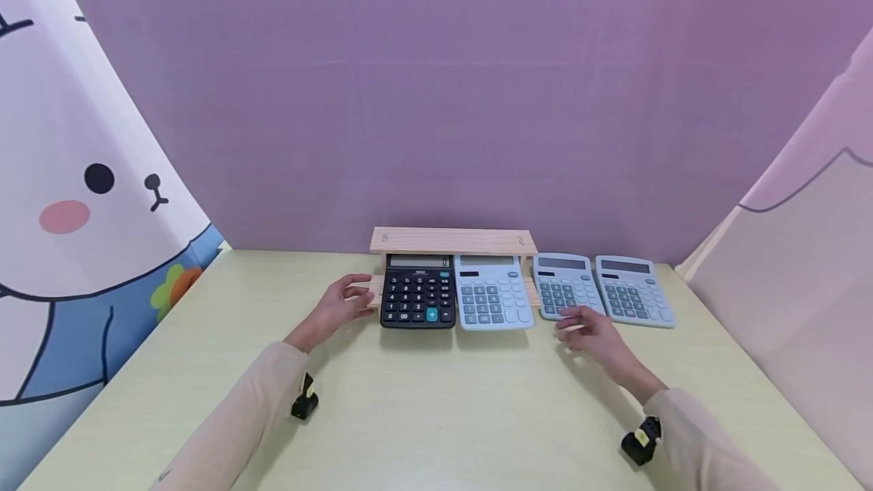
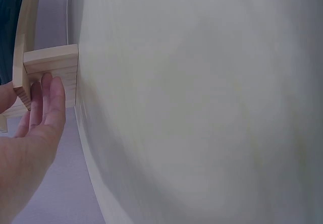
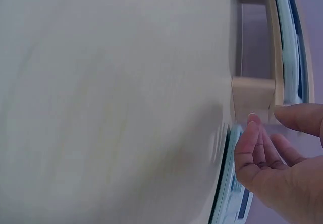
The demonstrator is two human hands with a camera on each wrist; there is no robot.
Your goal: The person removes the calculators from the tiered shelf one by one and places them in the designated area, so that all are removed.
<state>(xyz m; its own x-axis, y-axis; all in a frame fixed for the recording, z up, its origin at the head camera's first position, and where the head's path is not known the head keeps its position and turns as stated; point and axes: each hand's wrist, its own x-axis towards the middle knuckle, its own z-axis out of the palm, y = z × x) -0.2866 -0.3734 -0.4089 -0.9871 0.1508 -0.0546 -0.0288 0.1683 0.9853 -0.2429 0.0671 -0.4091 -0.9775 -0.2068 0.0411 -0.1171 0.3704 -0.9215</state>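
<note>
A light wooden rack (image 1: 453,239) stands near the back of the table. A black calculator (image 1: 417,294) and a pale blue calculator (image 1: 496,295) lean side by side in it. My left hand (image 1: 339,305) is at the rack's left end, its thumb and loosely extended fingers either side of a board end (image 2: 21,77); contact is unclear. My right hand (image 1: 595,336) hovers near the right end, fingers loosely bent, thumb and fingers apart. In the right wrist view, the thumb (image 3: 303,119) overlaps the rack's edge (image 3: 278,90); touch cannot be told.
Two more pale blue calculators, one (image 1: 567,286) partly behind my right hand and another (image 1: 634,292) further right, lie beside the rack. A purple backdrop (image 1: 436,97) rises behind the pale table (image 1: 436,415). Patterned cloths hang at the left (image 1: 102,264) and right (image 1: 805,286).
</note>
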